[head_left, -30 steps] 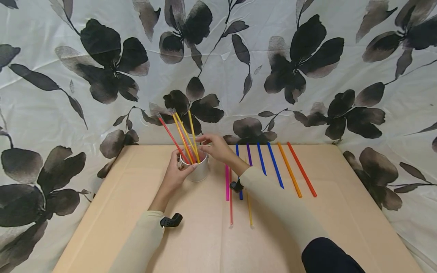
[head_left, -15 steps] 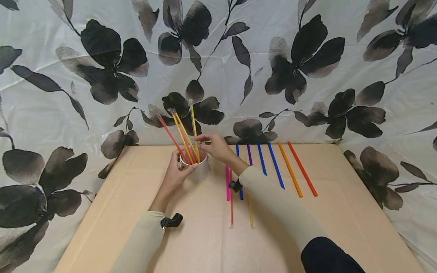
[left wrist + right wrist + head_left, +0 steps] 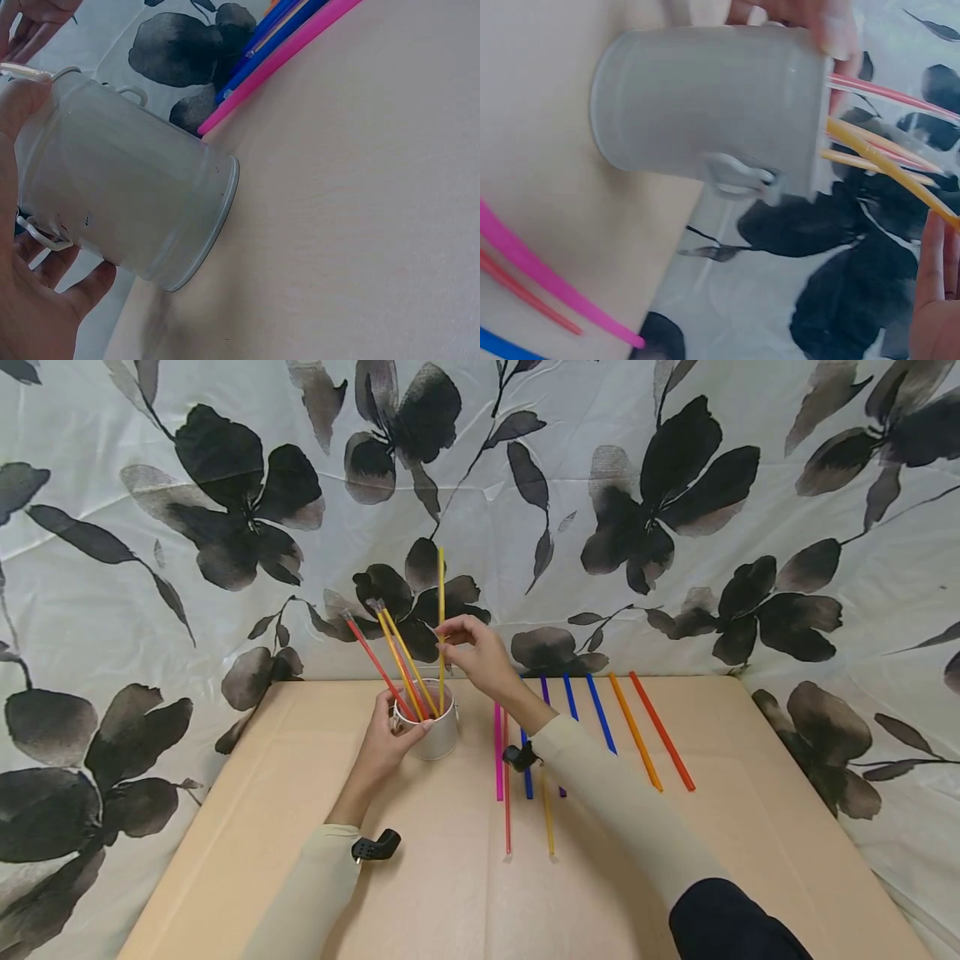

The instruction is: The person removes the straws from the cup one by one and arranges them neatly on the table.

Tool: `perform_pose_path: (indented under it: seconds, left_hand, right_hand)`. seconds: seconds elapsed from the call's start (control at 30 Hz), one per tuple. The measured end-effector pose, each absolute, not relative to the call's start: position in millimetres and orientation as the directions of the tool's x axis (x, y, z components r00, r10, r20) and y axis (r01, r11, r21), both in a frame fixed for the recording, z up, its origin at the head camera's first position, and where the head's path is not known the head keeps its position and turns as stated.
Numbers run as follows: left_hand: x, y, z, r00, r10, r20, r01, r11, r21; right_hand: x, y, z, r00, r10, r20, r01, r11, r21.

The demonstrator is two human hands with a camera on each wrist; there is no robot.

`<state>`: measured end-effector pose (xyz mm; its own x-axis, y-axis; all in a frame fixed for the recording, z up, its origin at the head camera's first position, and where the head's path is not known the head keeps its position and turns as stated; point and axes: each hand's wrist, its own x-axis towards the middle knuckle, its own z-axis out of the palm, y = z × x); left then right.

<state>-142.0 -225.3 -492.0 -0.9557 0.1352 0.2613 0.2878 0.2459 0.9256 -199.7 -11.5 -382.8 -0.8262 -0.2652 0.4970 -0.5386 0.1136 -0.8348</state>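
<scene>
A small greyish-white pail [image 3: 437, 742] with little side loops stands near the table's back edge. My left hand [image 3: 381, 745] holds it round its left side, thumb at the rim. Out of its mouth lean a red straw [image 3: 371, 653] and several yellow-orange straws [image 3: 395, 647], with clear wrapper at their upper ends. Above the pail, my right hand [image 3: 480, 656] pinches a yellow straw [image 3: 442, 581] between thumb and fingers. It stands nearly upright, its lower end at the pail's mouth. In the right wrist view that straw [image 3: 900, 171] slants from the pail's mouth to my fingertips.
Right of the pail lie several straws in a row: a pink straw [image 3: 499, 760], thin red straw [image 3: 507, 818], thin yellow straw [image 3: 549, 822], blue straw [image 3: 602, 714], orange straw [image 3: 636, 731] and red straw [image 3: 663, 731]. A floral cloth [image 3: 540, 552] hangs behind the table.
My right hand has risen from beside the pail's rim, raising the yellow straw higher and more upright. The left hand and pail have stayed in place.
</scene>
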Motion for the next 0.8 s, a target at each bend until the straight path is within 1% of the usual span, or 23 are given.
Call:
perform_pose_path:
  seconds: [0.17,0.3,0.5,0.6,0.8]
  left_hand:
    - [-141.2,-226.8,-491.0,-0.956,0.145,0.256,0.287,0.257,0.923]
    - [-140.4,-227.7,-489.9,-0.955,0.144,0.258,0.288,0.259,0.922]
    - [-138.7,-230.1,-488.8,-0.956,0.144,0.254,0.284,0.250,0.926]
    - [-137.4,-232.0,-487.9,-0.956,0.149,0.252,0.283,0.251,0.926]
    - [-134.6,-234.8,-485.5,-0.958,0.159,0.239,0.273,0.250,0.929]
  right_hand:
    - [-190.3,1.8,-367.9,-0.817,-0.286,0.501,-0.547,0.104,-0.831]
    - [-176.3,13.8,-350.7,-0.824,-0.267,0.500,-0.541,0.107,-0.834]
    - [-144.3,34.3,-322.1,-0.862,-0.207,0.462,-0.500,0.201,-0.843]
    - [-137.2,44.6,-320.6,-0.880,-0.177,0.441,-0.473,0.243,-0.847]
    - [-142.5,65.8,-342.0,-0.907,-0.149,0.394,-0.421,0.298,-0.857]
